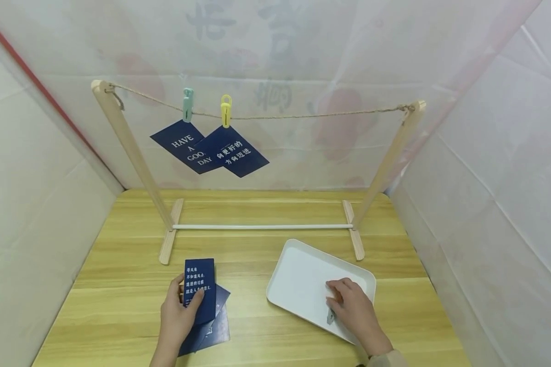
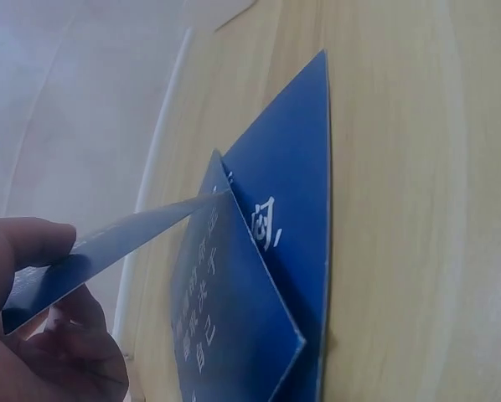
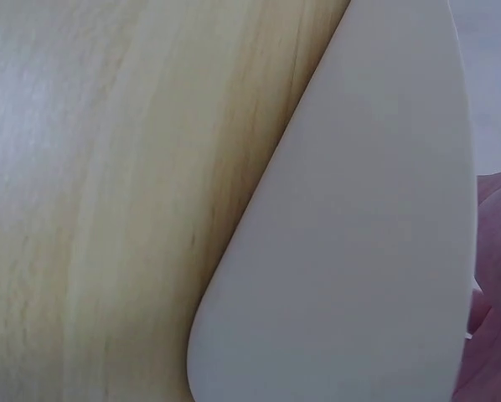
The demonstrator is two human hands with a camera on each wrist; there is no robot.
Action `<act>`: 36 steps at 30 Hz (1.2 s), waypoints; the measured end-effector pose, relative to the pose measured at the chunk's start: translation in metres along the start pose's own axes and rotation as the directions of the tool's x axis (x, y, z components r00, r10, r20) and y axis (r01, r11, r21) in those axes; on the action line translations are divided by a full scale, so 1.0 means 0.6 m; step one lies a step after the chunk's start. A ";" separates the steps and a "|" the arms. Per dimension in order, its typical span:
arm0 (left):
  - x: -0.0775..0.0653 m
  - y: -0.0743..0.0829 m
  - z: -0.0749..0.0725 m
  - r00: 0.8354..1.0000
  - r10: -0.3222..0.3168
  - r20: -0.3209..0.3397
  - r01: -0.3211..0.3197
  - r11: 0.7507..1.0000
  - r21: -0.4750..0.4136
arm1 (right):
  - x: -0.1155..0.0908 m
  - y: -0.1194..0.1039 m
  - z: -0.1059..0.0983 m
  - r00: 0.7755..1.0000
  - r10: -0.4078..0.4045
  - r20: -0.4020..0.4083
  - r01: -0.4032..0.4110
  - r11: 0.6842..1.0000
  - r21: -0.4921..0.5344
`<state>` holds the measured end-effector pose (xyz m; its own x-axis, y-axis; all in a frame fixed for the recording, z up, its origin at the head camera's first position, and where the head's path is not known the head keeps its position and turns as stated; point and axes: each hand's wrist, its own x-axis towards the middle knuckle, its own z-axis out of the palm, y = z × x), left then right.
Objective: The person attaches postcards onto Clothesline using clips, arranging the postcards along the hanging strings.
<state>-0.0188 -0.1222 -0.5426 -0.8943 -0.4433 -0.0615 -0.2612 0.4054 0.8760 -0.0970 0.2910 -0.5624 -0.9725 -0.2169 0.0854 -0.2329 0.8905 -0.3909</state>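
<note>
My left hand (image 1: pixel 179 311) holds a dark blue card (image 1: pixel 199 278) with white writing, its thumb on top and fingers underneath. In the left wrist view, that card (image 2: pixel 108 247) slants over other blue cards (image 2: pixel 234 310) lying on the table. My right hand (image 1: pixel 353 308) is bent over the right part of a white tray (image 1: pixel 303 270), thumb and forefinger curved. A grey clip (image 1: pixel 330 316) shows beside its thumb, and a bit of orange appears between the fingers; I cannot tell whether they pinch it. In the right wrist view the tray wall (image 3: pixel 343 234) hides most of this hand.
Behind the hands stands a wooden rack (image 1: pixel 133 153) with a twine line (image 1: pixel 303 116) between its posts. A green clip (image 1: pixel 188 104) and a yellow clip (image 1: pixel 226 111) hold two blue cards on the line's left part. A white rod (image 1: pixel 261 227) joins the feet.
</note>
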 end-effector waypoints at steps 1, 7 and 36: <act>-0.001 0.000 0.000 1.000 -0.003 0.005 0.003 1.000 -0.005 | 0.000 0.000 0.001 1.000 0.006 0.007 -0.006 1.000 -0.004; -0.005 -0.004 0.004 0.999 -0.032 0.019 0.033 0.999 -0.020 | 0.000 0.000 0.004 1.000 0.002 -0.019 -0.002 1.000 -0.005; -0.011 0.014 0.002 0.985 0.163 0.052 -0.150 0.969 -0.198 | 0.015 -0.005 -0.029 0.996 -0.011 -0.087 0.030 0.975 0.220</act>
<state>-0.0155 -0.1147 -0.5357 -0.9425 -0.3292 0.0575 -0.0471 0.3010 0.9525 -0.1051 0.2933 -0.5445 -0.9669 -0.1913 0.1691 -0.2546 0.7736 -0.5803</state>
